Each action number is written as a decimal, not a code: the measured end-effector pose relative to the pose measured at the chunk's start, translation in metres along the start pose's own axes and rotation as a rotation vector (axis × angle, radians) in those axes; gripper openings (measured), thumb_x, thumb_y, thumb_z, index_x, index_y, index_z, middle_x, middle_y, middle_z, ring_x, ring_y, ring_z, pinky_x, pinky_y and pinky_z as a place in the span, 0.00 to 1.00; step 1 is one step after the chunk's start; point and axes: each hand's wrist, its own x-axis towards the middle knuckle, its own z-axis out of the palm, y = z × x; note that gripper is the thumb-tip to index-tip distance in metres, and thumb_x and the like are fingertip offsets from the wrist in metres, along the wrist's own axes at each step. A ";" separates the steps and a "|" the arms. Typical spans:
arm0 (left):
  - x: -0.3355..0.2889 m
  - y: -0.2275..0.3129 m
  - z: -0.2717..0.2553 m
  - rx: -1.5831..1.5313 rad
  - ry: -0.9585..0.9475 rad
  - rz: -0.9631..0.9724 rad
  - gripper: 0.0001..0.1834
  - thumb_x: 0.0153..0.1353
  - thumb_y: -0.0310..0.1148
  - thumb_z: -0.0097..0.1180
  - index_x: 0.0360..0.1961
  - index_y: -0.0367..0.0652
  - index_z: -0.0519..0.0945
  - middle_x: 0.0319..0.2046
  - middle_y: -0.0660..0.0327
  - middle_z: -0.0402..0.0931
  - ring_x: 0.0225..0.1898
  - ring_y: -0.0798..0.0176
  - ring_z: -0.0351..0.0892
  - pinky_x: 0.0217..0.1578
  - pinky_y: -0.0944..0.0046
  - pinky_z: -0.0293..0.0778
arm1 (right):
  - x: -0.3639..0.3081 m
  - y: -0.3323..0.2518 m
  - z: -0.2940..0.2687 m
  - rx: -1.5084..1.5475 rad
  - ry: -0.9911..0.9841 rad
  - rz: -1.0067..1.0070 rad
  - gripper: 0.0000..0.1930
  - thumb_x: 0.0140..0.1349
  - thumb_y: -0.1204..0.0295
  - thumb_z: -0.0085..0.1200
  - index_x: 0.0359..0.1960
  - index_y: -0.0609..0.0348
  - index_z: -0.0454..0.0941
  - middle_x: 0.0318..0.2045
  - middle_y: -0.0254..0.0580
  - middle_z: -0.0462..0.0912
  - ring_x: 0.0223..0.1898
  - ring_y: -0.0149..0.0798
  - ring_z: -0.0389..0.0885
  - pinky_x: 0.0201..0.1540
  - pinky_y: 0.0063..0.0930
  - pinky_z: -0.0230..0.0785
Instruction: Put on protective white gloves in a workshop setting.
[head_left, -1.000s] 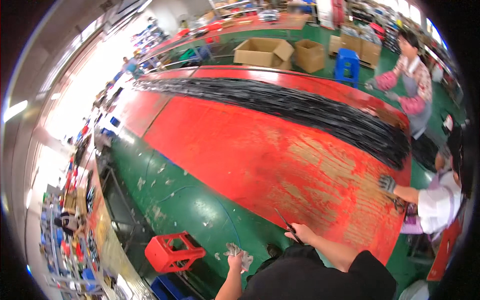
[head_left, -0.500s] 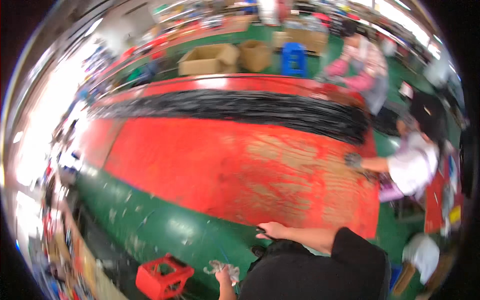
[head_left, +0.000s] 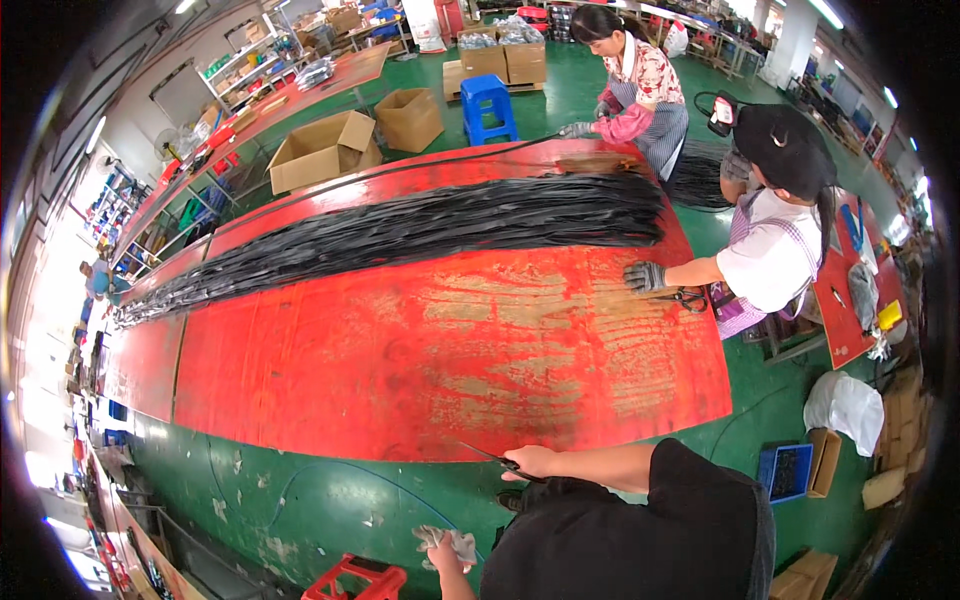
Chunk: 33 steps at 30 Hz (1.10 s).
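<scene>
My right hand (head_left: 532, 462) reaches across in front of me at the near edge of the red table (head_left: 300, 370). It is closed round the dark handles of a pair of scissors (head_left: 488, 453), whose thin blades point left over the tabletop. Lower down, my left hand (head_left: 440, 556) grips a crumpled whitish-grey glove (head_left: 455, 542) above the green floor. Along the table's far half lies a long bundle of black strips (head_left: 420, 225), well away from both hands.
Across the right end, one co-worker (head_left: 780, 245) rests a gloved hand (head_left: 645, 277) beside black-handled scissors (head_left: 686, 297). Another person (head_left: 645, 90) holds a black strip at the far edge. A red stool (head_left: 355, 580) stands low left; a blue crate (head_left: 786, 472) sits right.
The view has swung, so the table and co-workers now appear further left and the red stool lower. Blur has cleared. Both my hands keep their grip.
</scene>
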 end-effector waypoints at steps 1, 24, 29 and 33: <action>0.002 0.005 0.004 0.020 -0.021 0.005 0.15 0.59 0.19 0.58 0.49 0.34 0.76 0.37 0.55 0.79 0.35 0.54 0.84 0.36 0.53 0.83 | -0.002 0.002 0.000 0.002 0.002 0.017 0.28 0.62 0.41 0.58 0.47 0.52 0.78 0.34 0.54 0.85 0.41 0.61 0.84 0.42 0.54 0.72; 0.023 -0.037 -0.042 0.053 -0.051 -0.081 0.09 0.60 0.20 0.56 0.42 0.38 0.75 0.34 0.58 0.78 0.32 0.54 0.82 0.33 0.51 0.83 | -0.011 -0.009 0.020 -0.040 0.040 0.009 0.30 0.62 0.40 0.57 0.50 0.53 0.78 0.37 0.55 0.85 0.43 0.63 0.83 0.44 0.55 0.73; 0.032 -0.038 -0.045 0.069 -0.018 -0.104 0.15 0.58 0.21 0.61 0.47 0.33 0.79 0.38 0.56 0.82 0.35 0.57 0.85 0.36 0.55 0.82 | -0.007 -0.018 0.028 -0.108 -0.009 0.036 0.29 0.63 0.39 0.56 0.50 0.52 0.77 0.37 0.54 0.85 0.43 0.62 0.83 0.44 0.54 0.72; 0.024 -0.036 -0.052 -0.021 -0.070 -0.071 0.14 0.57 0.21 0.61 0.46 0.35 0.78 0.37 0.57 0.81 0.35 0.58 0.84 0.36 0.55 0.82 | 0.001 -0.039 0.037 -0.138 -0.006 -0.009 0.30 0.62 0.39 0.57 0.49 0.52 0.77 0.36 0.54 0.85 0.42 0.61 0.83 0.43 0.54 0.72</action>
